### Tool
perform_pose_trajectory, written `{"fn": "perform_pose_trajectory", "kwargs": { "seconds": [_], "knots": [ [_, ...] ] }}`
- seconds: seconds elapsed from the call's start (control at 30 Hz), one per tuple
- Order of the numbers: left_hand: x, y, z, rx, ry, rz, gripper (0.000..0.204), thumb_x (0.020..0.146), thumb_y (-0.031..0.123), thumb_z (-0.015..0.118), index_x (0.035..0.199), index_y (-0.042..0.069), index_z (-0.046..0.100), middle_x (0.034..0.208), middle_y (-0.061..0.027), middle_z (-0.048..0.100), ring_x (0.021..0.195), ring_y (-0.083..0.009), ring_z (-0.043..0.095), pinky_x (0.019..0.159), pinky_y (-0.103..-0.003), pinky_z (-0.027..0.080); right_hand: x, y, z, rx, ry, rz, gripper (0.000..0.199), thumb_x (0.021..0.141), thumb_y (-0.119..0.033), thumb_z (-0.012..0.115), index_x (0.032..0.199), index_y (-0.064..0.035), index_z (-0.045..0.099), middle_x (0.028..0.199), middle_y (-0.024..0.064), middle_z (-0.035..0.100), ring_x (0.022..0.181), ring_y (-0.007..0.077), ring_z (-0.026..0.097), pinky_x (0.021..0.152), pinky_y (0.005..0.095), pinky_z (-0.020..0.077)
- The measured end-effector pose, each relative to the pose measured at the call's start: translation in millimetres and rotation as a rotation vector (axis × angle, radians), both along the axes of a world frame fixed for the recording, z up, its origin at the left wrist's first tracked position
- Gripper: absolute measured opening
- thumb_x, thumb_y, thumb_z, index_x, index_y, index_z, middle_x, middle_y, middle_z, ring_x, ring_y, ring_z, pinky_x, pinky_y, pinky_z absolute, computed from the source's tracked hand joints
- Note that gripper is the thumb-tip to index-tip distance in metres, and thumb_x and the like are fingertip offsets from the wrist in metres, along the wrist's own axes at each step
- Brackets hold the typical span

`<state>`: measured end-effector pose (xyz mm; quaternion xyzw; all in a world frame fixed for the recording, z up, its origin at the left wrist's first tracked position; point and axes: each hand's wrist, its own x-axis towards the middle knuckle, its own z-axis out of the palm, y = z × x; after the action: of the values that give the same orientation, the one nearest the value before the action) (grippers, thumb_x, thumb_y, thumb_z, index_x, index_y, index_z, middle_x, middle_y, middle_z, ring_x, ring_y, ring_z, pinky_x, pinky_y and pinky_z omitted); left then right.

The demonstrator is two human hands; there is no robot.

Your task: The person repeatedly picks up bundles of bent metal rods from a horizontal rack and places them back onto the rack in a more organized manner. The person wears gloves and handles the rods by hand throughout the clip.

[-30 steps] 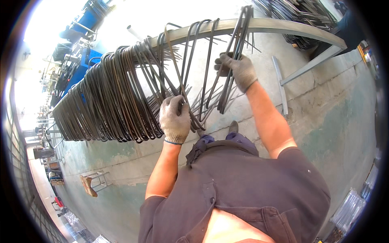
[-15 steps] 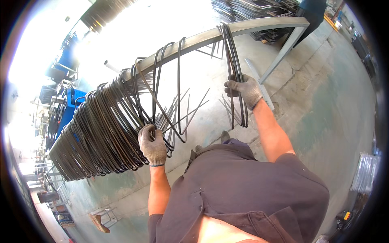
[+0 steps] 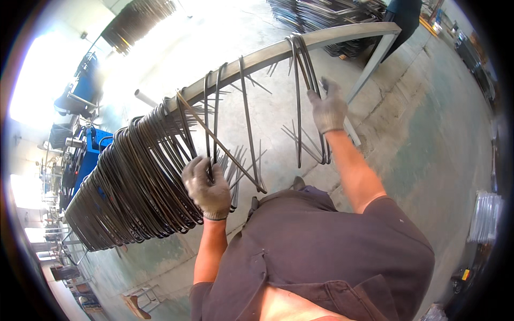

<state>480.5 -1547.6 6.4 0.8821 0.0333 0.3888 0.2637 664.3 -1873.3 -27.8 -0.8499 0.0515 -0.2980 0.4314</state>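
Observation:
Long dark bent metal rods (image 3: 134,182) hang close together as narrow loops over a grey metal rail (image 3: 262,58). My left hand (image 3: 206,187), in a grey knitted glove, is at the right end of this dense row, its fingers loosely curled round a couple of hanging rods. One rod (image 3: 230,152) slants across to the right of that hand. A single rod (image 3: 246,107) hangs in the middle. Farther right, a small group of rods (image 3: 297,107) hangs apart. Beside it my gloved right hand (image 3: 327,109) has its fingers apart, holding nothing that shows.
The rail's sloping leg (image 3: 375,64) stands at the right. Behind it lies a large pile of bent rods (image 3: 326,16). Loose rod ends (image 3: 305,142) show below the rail. Blue machinery (image 3: 93,142) is at the left, and a small stool (image 3: 139,302) at lower left.
My right hand has let go of the right group of rods, which now hang more spread. My left hand's fingers have loosened, and the slanting rod's lower end has swung right.

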Motion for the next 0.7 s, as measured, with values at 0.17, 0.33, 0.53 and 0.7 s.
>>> {"fn": "perform_pose_trajectory", "kwargs": {
  "seconds": [0.17,0.33,0.53,0.7],
  "knots": [
    [32.2,-39.6,-15.9,-0.022,0.112,-0.156,0.031,0.088,-0.004,0.085,0.117,0.004,0.077,0.127,-0.0162,0.075,0.124,-0.0388,0.069,0.106,-0.047,0.058,-59.9,98.6,5.5,0.254,0.285,0.446,0.031,0.107,-0.03,0.079,0.124,-0.0042,0.078,0.107,0.0185,0.083,0.096,0.0293,0.081,0.087,0.0433,0.0641],
    [32.8,-51.9,-26.9,0.216,0.111,-0.14,0.034,0.087,-0.001,0.079,0.118,0.012,0.077,0.133,-0.0161,0.073,0.127,-0.0428,0.064,0.11,-0.056,0.054,-56.9,149.4,-52.7,0.207,0.494,0.685,0.039,0.112,-0.036,0.065,0.119,-0.0009,0.079,0.114,0.0305,0.08,0.112,0.0517,0.075,0.1,0.0509,0.0596],
    [-4.7,-30.5,-76.9,-0.016,0.373,-0.21,0.042,0.081,-0.016,0.059,0.113,0.006,0.075,0.133,-0.0151,0.075,0.128,-0.0415,0.067,0.107,-0.05,0.057,16.8,96.6,-0.1,0.428,0.469,0.291,0.043,0.118,-0.04,0.06,0.113,-0.0016,0.077,0.08,0.0165,0.075,0.073,0.0296,0.077,0.071,0.0445,0.0588],
    [-28.2,-15.5,-83.4,-0.082,0.321,-0.196,0.041,0.08,-0.017,0.059,0.109,0.007,0.075,0.13,-0.0124,0.077,0.12,-0.0403,0.07,0.103,-0.051,0.058,-35.7,58.8,-9.8,0.257,0.514,0.14,0.042,0.12,-0.036,0.057,0.144,-0.0035,0.07,0.098,0.0155,0.08,0.092,0.0288,0.08,0.087,0.0445,0.0604]
  ]
}}
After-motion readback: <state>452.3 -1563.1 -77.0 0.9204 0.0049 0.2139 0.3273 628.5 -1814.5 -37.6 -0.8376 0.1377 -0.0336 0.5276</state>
